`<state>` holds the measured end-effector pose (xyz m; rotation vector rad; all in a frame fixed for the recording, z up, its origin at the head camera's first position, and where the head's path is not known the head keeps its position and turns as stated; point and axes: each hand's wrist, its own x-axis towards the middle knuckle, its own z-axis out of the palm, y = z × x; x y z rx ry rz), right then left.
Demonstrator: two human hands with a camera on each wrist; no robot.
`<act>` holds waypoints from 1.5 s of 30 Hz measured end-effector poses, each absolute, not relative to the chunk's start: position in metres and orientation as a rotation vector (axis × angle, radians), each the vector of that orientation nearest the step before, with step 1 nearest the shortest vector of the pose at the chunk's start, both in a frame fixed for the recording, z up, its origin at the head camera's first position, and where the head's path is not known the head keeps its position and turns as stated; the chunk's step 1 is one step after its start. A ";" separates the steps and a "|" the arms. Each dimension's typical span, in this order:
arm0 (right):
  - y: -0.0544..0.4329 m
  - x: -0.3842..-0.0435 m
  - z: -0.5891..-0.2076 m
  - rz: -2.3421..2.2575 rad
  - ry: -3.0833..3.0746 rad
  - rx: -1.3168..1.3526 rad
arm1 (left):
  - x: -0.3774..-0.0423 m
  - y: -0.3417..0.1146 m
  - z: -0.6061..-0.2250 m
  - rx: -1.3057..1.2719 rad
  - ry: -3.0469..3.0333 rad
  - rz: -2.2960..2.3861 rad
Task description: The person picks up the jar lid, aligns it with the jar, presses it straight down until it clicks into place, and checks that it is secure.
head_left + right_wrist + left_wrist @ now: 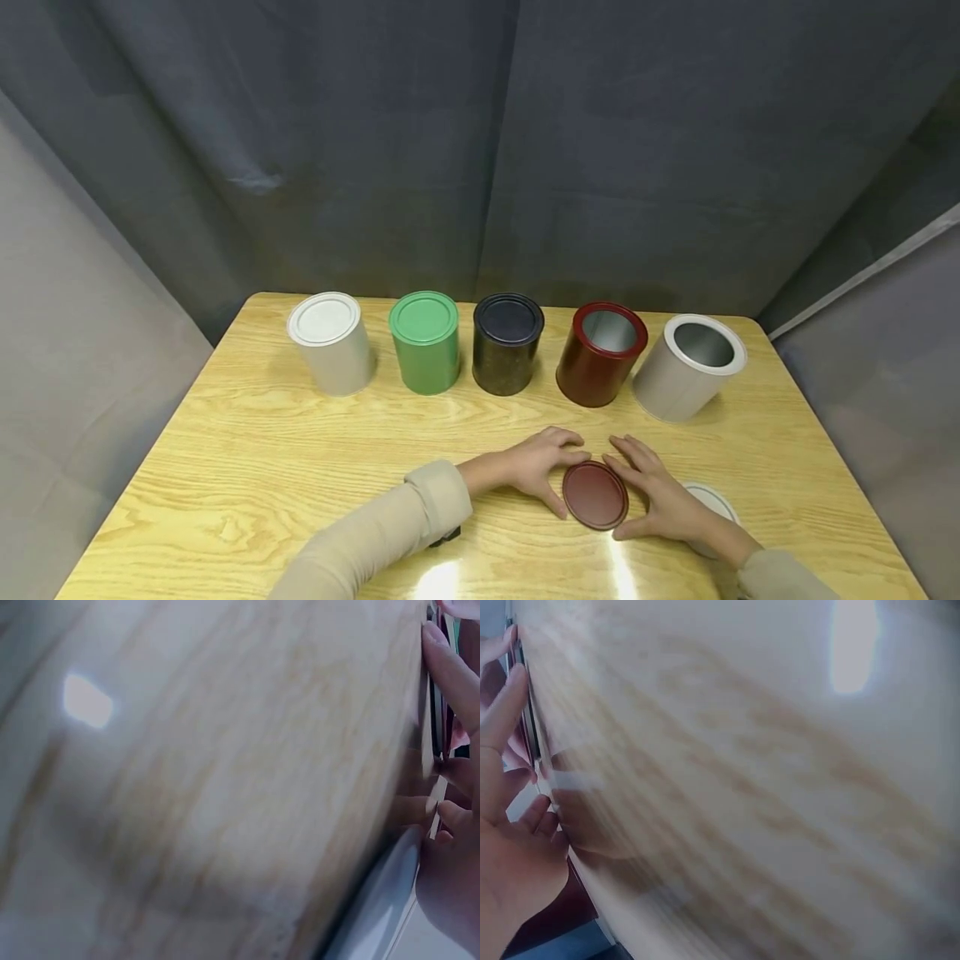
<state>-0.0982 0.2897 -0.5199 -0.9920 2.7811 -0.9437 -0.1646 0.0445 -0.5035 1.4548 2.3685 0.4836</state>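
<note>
A round dark red lid lies on the wooden table between the two hands. My left hand is at its left side, thumb and fingers spread, with a fingertip at the upper rim. From the right, my right hand reaches round the other side, its forefinger at the rim and its thumb near the lower edge. The left wrist view shows the lid edge-on beside the left hand's fingers. Behind the lid stands a dark red can with an uncovered top.
Along the back of the table stand a lidded white can, a lidded green can, a lidded black can and an uncovered white can. A white lid lies partly behind the right hand. Dark curtain hangs behind.
</note>
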 end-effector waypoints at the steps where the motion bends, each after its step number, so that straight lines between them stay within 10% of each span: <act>1: 0.290 -0.098 -0.519 -0.940 2.787 -0.988 | -0.164 0.045 -0.503 1.451 2.377 0.469; 45: 0.287 -0.100 -0.503 -0.963 2.801 -0.966 | -0.167 0.047 -0.502 1.497 2.388 0.625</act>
